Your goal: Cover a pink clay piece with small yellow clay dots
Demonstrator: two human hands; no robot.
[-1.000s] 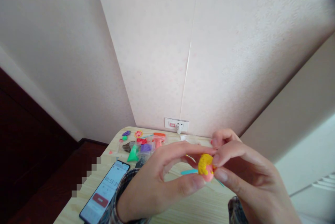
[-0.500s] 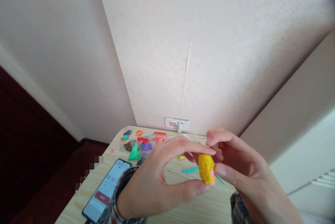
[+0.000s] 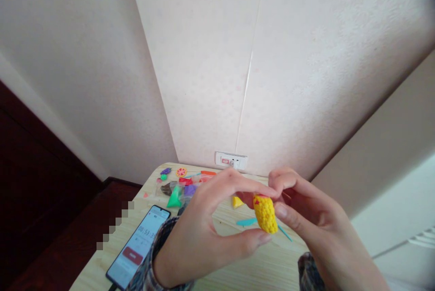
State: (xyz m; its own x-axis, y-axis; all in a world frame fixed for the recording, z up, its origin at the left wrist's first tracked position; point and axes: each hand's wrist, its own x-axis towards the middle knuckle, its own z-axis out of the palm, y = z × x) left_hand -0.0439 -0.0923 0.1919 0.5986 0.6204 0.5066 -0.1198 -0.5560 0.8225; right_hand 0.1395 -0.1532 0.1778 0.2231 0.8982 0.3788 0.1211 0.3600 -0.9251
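A small yellow modelling-clay piece [image 3: 265, 215] with a bumpy surface is held over the table. A tiny red star-shaped mark and a bit of pink show near its top. My left hand [image 3: 217, 230] grips it between the thumb below and the fingers above. From the other side, my right hand [image 3: 307, 223] pinches its upper right edge with thumb and fingers. Beneath the clay, a turquoise modelling tool [image 3: 247, 222] lies on the table, its middle hidden behind the piece. Behind my left fingers sits a bit of yellow clay [image 3: 237, 201].
Bags of green clay [image 3: 174, 197] and purple clay [image 3: 190, 190] lie at the back left of the wooden table [image 3: 102, 254]. A round citrus-slice shape [image 3: 181, 172] and a purple grape-like shape [image 3: 166, 171] are near the back edge. A phone [image 3: 137, 245] displays a running timer. A wall socket [image 3: 231, 160] is behind.
The yellow clay piece has been turned in my fingers: its pink side faced lower right before, and now the bumpy face with the red mark shows. My left fingers have shifted slightly.
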